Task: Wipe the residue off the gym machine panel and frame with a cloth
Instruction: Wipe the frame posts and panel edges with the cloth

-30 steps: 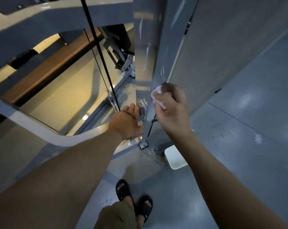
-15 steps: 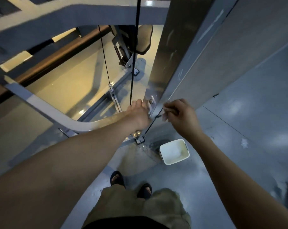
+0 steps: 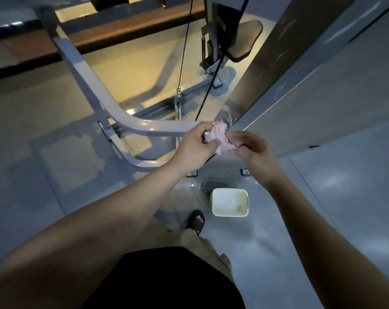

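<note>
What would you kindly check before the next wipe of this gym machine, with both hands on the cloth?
1. Cloth held: ok, left hand and right hand both grip it.
2. Cloth spread to a flat wiping face: not ok, it is bunched.
3. Panel free of residue: not ok, pale streaks show.
4. Frame tube free of residue: cannot tell.
5. Tub close by: ok, on the floor beside the foot.
6. Cloth damp enough: cannot tell.
</note>
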Available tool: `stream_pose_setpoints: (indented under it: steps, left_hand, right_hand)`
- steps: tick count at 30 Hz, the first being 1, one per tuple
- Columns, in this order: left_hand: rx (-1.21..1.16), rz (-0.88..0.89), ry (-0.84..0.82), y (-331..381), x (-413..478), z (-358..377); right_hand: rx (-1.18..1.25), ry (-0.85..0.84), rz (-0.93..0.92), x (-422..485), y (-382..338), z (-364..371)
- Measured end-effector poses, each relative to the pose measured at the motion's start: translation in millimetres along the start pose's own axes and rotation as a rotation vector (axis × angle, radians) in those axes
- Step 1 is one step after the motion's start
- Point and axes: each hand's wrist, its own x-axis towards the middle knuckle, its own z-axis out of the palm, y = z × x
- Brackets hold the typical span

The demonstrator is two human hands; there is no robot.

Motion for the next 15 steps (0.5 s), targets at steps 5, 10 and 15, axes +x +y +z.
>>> stream_pose_setpoints:
  steps: [5,10,15]
  left_hand:
    - [0.078,0.06,0.278,18,20,18]
    - [0.196,0.128,0.157,39,57,54]
    - [0.283,0.175,0.201,19,39,76]
  right_hand:
    - [-0.236,0.04,-0.013,18,9,-36]
    - [-0.324,0.007,0.007,23,6,-59]
    - [-0.366,-0.023,-0.029,30,9,-67]
